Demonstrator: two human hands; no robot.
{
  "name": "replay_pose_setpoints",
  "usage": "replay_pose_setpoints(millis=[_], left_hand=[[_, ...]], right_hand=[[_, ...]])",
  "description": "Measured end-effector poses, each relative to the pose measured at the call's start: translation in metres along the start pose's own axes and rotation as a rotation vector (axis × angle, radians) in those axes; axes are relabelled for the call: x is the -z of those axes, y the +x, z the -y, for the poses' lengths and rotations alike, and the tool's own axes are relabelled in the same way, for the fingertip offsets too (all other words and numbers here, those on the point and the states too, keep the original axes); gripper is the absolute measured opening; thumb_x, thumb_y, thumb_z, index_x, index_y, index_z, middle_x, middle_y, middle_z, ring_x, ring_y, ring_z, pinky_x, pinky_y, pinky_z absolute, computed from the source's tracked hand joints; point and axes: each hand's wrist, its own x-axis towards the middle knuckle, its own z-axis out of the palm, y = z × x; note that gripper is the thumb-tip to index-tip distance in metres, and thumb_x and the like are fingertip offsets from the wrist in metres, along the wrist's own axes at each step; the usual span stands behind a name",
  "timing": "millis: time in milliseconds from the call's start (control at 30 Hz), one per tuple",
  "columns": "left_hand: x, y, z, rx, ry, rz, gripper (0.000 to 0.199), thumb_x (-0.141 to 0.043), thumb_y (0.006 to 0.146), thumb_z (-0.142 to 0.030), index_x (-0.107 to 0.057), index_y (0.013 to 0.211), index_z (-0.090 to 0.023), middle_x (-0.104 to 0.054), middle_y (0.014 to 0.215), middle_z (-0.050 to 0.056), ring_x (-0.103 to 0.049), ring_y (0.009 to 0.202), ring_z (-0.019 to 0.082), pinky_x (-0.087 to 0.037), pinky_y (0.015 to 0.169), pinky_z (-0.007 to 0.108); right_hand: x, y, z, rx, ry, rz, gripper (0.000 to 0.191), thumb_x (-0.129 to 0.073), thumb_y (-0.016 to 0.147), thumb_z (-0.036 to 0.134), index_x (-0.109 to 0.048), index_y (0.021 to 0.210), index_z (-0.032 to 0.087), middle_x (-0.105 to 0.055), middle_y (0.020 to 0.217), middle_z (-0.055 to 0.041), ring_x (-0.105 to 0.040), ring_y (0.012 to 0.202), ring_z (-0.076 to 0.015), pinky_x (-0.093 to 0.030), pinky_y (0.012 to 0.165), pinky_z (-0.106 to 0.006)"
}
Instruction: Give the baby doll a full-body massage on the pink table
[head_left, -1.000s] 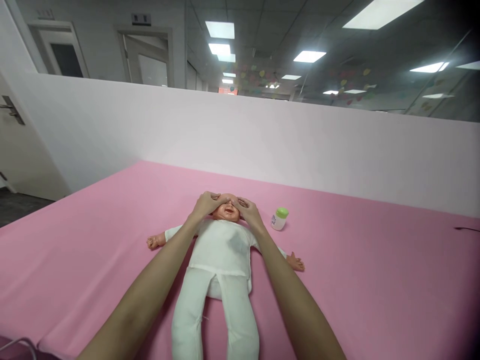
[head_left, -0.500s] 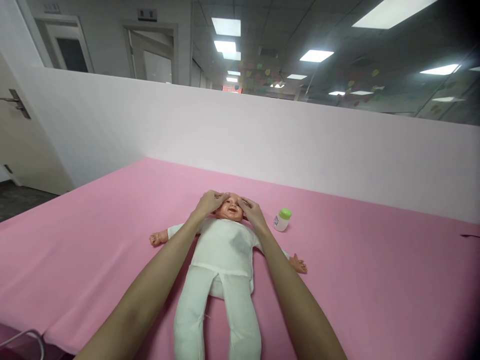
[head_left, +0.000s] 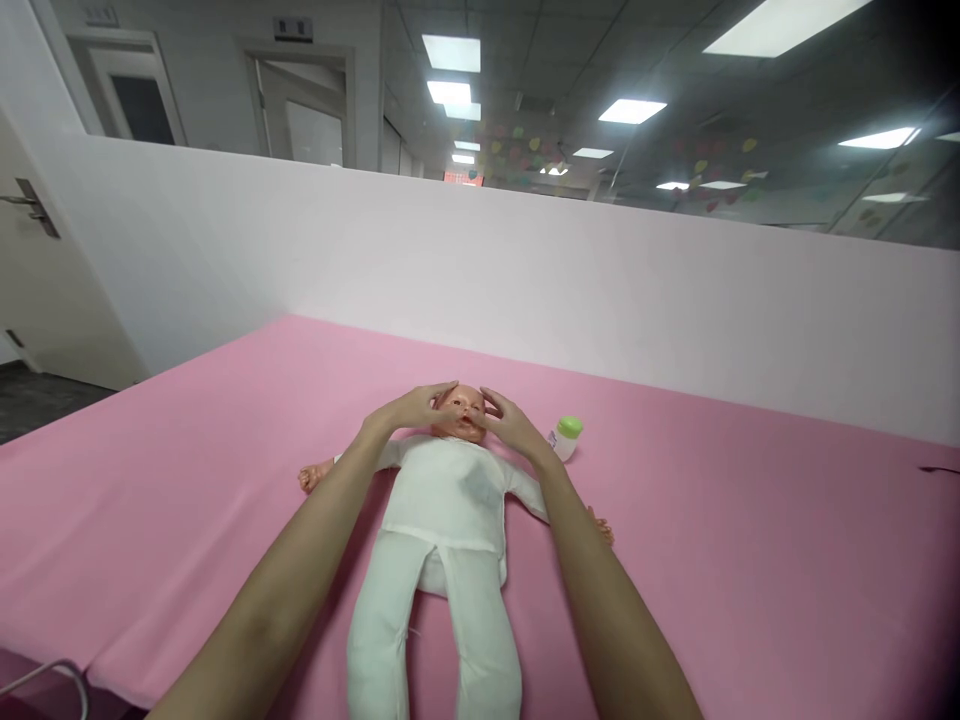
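Observation:
A baby doll [head_left: 446,485] in a white top and trousers lies on its back, arms spread out to the sides and head at the far end. My left hand [head_left: 416,408] is at one side of the doll's face, its thumb stretched across the cheek toward the mouth and its fingers up by the forehead. On the other side my right hand [head_left: 511,420] mirrors it, thumb near the mouth and fingers by the temple. Both hands have thumb and fingers apart. Whether every fingertip touches the face I cannot tell. My right forearm partly covers the doll's outstretched arm.
A small jar with a green lid [head_left: 568,437] stands just right of my right hand. The pink padded surface [head_left: 750,540] runs up to a low white wall [head_left: 600,290]. A dark thin thing [head_left: 937,469] lies at the right edge, and a cable [head_left: 64,665] at the lower left.
Both thumbs have moved down from the doll's forehead to beside its mouth, and the hands have spread a little wider. The doll and the jar have stayed in place.

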Motion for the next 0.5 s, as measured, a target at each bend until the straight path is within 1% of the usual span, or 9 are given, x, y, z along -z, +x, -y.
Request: replay_pose_setpoints(millis=[33,67,100,133,167,233,333,433,500], left_hand=[[0.002,0.000,0.002,-0.013,-0.004,0.040,0.088,-0.079,0.077,-0.063,-0.056,0.152,-0.022,-0.055,0.156,0.014,-0.057,0.136,0.035,-0.050,0.105,0.037],[0.004,-0.001,0.005,-0.023,-0.006,0.072,0.102,-0.086,0.071,-0.059,-0.048,0.158,-0.023,-0.047,0.162,0.014,-0.050,0.144,0.037,-0.047,0.111,0.040],[0.005,0.000,0.009,-0.031,-0.008,0.096,0.111,-0.090,0.066,-0.056,-0.043,0.161,-0.023,-0.042,0.166,0.014,-0.045,0.148,0.038,-0.044,0.115,0.043],[0.006,0.000,0.012,-0.036,-0.010,0.105,0.114,-0.091,0.065,-0.054,-0.041,0.163,-0.024,-0.040,0.167,0.013,-0.042,0.150,0.038,-0.041,0.119,0.045],[0.008,0.000,0.015,-0.038,-0.016,0.110,0.113,-0.091,0.066,-0.053,-0.040,0.163,-0.025,-0.038,0.168,0.012,-0.039,0.152,0.038,-0.039,0.121,0.046],[0.011,-0.001,0.020,-0.037,-0.058,0.140,0.105,-0.087,0.073,-0.052,-0.040,0.163,-0.025,-0.036,0.169,0.010,-0.036,0.154,0.035,-0.036,0.124,0.046],[0.018,-0.004,0.022,-0.047,-0.150,0.197,0.089,-0.078,0.084,-0.050,-0.042,0.162,-0.027,-0.032,0.170,0.007,-0.035,0.156,0.031,-0.033,0.126,0.044],[0.020,-0.006,0.020,-0.049,-0.173,0.211,0.082,-0.072,0.089,-0.056,-0.044,0.161,-0.027,-0.032,0.170,0.006,-0.037,0.155,0.030,-0.036,0.124,0.041],[0.019,-0.006,0.015,-0.017,-0.114,0.188,0.088,-0.072,0.087,-0.061,-0.041,0.162,-0.026,-0.034,0.170,0.008,-0.041,0.152,0.032,-0.041,0.120,0.040]], right_hand=[[0.003,-0.003,0.005,0.011,-0.024,0.065,0.078,-0.083,0.078,0.055,-0.059,0.145,0.023,-0.061,0.147,-0.0135,-0.058,0.132,-0.0326,-0.050,0.109,-0.046],[0.005,-0.006,0.009,0.023,-0.042,0.124,0.086,-0.087,0.075,0.051,-0.055,0.150,0.024,-0.058,0.150,-0.0132,-0.057,0.135,-0.0331,-0.050,0.110,-0.046],[0.006,-0.008,0.012,0.037,-0.055,0.170,0.090,-0.089,0.074,0.047,-0.052,0.153,0.025,-0.056,0.153,-0.0125,-0.055,0.137,-0.0333,-0.049,0.111,-0.045],[0.008,-0.009,0.014,0.048,-0.063,0.201,0.092,-0.089,0.074,0.043,-0.049,0.155,0.027,-0.054,0.155,-0.0115,-0.054,0.139,-0.0331,-0.049,0.112,-0.045],[0.009,-0.010,0.013,0.055,-0.064,0.218,0.093,-0.088,0.075,0.041,-0.046,0.157,0.028,-0.053,0.157,-0.0103,-0.053,0.140,-0.0326,-0.049,0.113,-0.045],[0.014,-0.010,0.009,0.051,-0.055,0.235,0.092,-0.085,0.079,0.040,-0.043,0.160,0.030,-0.050,0.160,-0.0083,-0.052,0.142,-0.0320,-0.048,0.114,-0.048],[0.023,-0.007,0.000,0.038,-0.050,0.235,0.083,-0.080,0.084,0.045,-0.046,0.158,0.029,-0.050,0.161,-0.0080,-0.051,0.143,-0.0326,-0.045,0.117,-0.052],[0.027,-0.007,0.000,0.038,-0.064,0.216,0.073,-0.076,0.089,0.050,-0.052,0.154,0.027,-0.052,0.159,-0.0091,-0.052,0.142,-0.0325,-0.045,0.117,-0.052],[0.024,-0.008,0.007,0.022,-0.086,0.214,0.077,-0.078,0.086,0.051,-0.051,0.154,0.028,-0.055,0.156,-0.0091,-0.056,0.138,-0.0319,-0.049,0.113,-0.050]])
